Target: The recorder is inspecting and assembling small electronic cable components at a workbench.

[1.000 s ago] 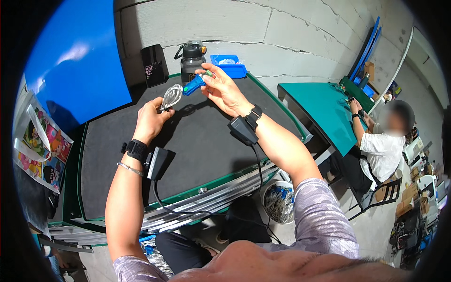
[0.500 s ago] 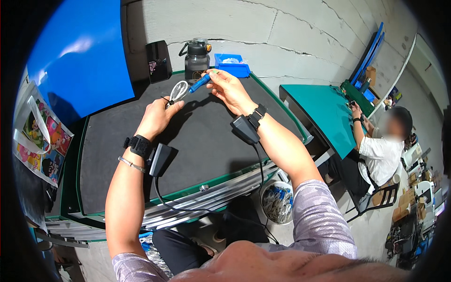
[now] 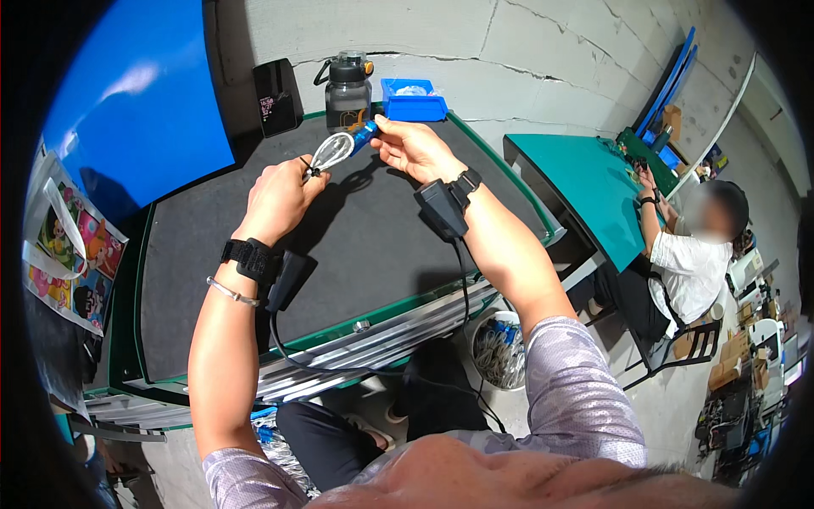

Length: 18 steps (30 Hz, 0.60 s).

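Above the far half of the black-topped workbench (image 3: 246,280), my left hand (image 3: 280,199) is closed on a small bundle of clear-whitish cable (image 3: 332,153), cinched with a black tie near my fingers. The cable's loop tilts up to the right. Its far end comes close to a blue plug (image 3: 363,137), which my right hand (image 3: 415,151) pinches between thumb and fingers. Whether loop and plug touch, I cannot tell. Both wrists wear black straps with boxy black devices on cords.
Along the bench's back stand a dark phone (image 3: 277,97), a water bottle (image 3: 348,93) and a blue bin (image 3: 413,102). A bucket of cables (image 3: 500,352) sits on the floor beside my legs. At right, a person (image 3: 691,254) works at a green table (image 3: 568,191).
The cable loop has swung from nearly upright to leaning right, toward the plug. The plug now points more steeply upward, and both hands sit slightly differently. The co-worker's hand has shifted a little.
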Each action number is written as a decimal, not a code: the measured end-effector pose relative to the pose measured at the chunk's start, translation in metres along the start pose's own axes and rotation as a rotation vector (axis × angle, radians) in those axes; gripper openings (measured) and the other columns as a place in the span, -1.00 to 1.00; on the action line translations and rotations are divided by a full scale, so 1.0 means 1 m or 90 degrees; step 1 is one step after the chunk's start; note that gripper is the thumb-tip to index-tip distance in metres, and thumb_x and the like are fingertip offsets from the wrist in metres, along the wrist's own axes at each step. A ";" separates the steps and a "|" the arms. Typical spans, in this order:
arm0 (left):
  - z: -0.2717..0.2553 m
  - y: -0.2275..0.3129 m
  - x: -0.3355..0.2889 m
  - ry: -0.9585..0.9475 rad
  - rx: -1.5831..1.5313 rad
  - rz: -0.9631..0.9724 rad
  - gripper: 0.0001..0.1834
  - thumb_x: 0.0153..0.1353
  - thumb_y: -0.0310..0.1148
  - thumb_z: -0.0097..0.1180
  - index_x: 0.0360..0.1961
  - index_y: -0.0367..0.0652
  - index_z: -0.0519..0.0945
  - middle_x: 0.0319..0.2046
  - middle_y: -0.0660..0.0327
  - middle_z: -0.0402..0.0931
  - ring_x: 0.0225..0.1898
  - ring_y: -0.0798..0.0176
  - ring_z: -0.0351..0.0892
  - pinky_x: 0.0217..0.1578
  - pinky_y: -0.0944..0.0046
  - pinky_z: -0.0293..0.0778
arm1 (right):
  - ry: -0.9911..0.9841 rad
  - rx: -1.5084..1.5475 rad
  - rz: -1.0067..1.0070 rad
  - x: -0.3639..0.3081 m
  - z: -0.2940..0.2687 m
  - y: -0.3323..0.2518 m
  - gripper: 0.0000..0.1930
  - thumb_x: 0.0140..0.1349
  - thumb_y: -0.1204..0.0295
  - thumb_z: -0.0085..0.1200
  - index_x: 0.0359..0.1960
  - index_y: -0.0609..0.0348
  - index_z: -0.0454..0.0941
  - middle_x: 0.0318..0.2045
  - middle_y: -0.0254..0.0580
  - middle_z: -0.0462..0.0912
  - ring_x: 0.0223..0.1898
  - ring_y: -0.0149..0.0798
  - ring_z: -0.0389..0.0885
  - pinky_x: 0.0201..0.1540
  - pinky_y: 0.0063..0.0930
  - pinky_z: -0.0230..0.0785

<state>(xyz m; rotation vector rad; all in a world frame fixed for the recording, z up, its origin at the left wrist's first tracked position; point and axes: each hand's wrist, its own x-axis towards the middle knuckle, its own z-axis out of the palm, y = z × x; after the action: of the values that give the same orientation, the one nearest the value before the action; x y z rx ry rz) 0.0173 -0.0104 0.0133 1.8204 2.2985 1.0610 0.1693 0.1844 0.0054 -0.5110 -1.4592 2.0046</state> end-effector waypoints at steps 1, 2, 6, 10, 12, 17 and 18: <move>0.001 -0.001 0.001 -0.008 -0.014 0.021 -0.67 0.29 -0.17 0.14 -0.27 -0.30 0.57 -0.67 0.28 0.34 -0.58 0.40 0.29 -0.49 0.24 0.26 | 0.026 0.058 0.033 0.000 -0.001 0.001 -0.77 0.30 0.23 0.19 -0.18 0.10 0.60 -0.35 -0.42 0.59 -0.26 -0.53 0.58 -0.28 -0.64 0.44; 0.002 -0.001 0.002 -0.001 -0.009 0.019 -0.67 0.29 -0.17 0.14 -0.27 -0.30 0.57 -0.67 0.28 0.34 -0.58 0.40 0.29 -0.49 0.24 0.26 | -0.005 0.062 0.019 0.000 -0.002 0.001 -0.77 0.30 0.23 0.19 -0.18 0.10 0.60 -0.35 -0.42 0.59 -0.26 -0.53 0.58 -0.28 -0.64 0.44; -0.002 -0.002 0.006 -0.116 -0.295 -0.092 -0.71 0.34 -0.15 0.10 -0.37 -0.15 0.57 -0.67 0.53 0.23 -0.62 0.58 0.09 -0.59 0.41 -0.01 | -0.029 0.068 -0.081 0.001 -0.001 0.002 -0.81 0.28 0.28 0.21 -0.24 0.13 0.60 -0.38 -0.39 0.58 -0.31 -0.50 0.57 -0.29 -0.63 0.47; 0.002 0.011 0.001 -0.018 -0.120 -0.048 -0.66 0.30 -0.16 0.12 -0.30 -0.29 0.58 -0.67 0.38 0.35 -0.60 0.47 0.26 -0.54 0.29 0.20 | 0.058 0.073 -0.022 0.003 -0.001 0.003 -0.84 0.28 0.34 0.21 -0.24 0.16 0.60 -0.38 -0.36 0.58 -0.35 -0.49 0.57 -0.33 -0.65 0.51; 0.000 0.013 0.000 -0.022 -0.017 -0.038 -0.59 0.24 -0.11 0.14 -0.16 -0.31 0.61 -0.57 0.03 0.53 -0.46 0.19 0.56 -0.32 0.13 0.42 | -0.020 0.167 -0.008 0.004 -0.005 0.000 -0.83 0.28 0.33 0.21 -0.25 0.18 0.59 -0.37 -0.35 0.57 -0.35 -0.49 0.57 -0.35 -0.68 0.52; -0.006 0.002 0.003 -0.075 -0.155 -0.058 -0.61 0.26 -0.11 0.15 -0.25 -0.31 0.61 -0.63 0.26 0.42 -0.55 0.40 0.35 -0.45 0.27 0.32 | -0.080 0.004 -0.059 0.000 -0.006 -0.009 -0.77 0.34 0.29 0.14 -0.09 0.14 0.59 -0.25 -0.36 0.63 -0.25 -0.52 0.58 -0.25 -0.69 0.49; -0.010 -0.003 0.004 -0.048 -0.150 -0.066 -0.61 0.26 -0.11 0.15 -0.25 -0.31 0.61 -0.63 0.26 0.42 -0.55 0.40 0.35 -0.45 0.27 0.32 | -0.094 0.010 -0.077 -0.002 -0.004 -0.009 -0.77 0.34 0.29 0.14 -0.09 0.14 0.59 -0.25 -0.36 0.63 -0.25 -0.52 0.58 -0.25 -0.69 0.49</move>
<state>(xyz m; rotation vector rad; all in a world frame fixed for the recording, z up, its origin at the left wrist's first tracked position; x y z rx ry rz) 0.0093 -0.0124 0.0207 1.6077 2.0986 1.1684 0.1756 0.1878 0.0128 -0.2666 -1.5221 1.9913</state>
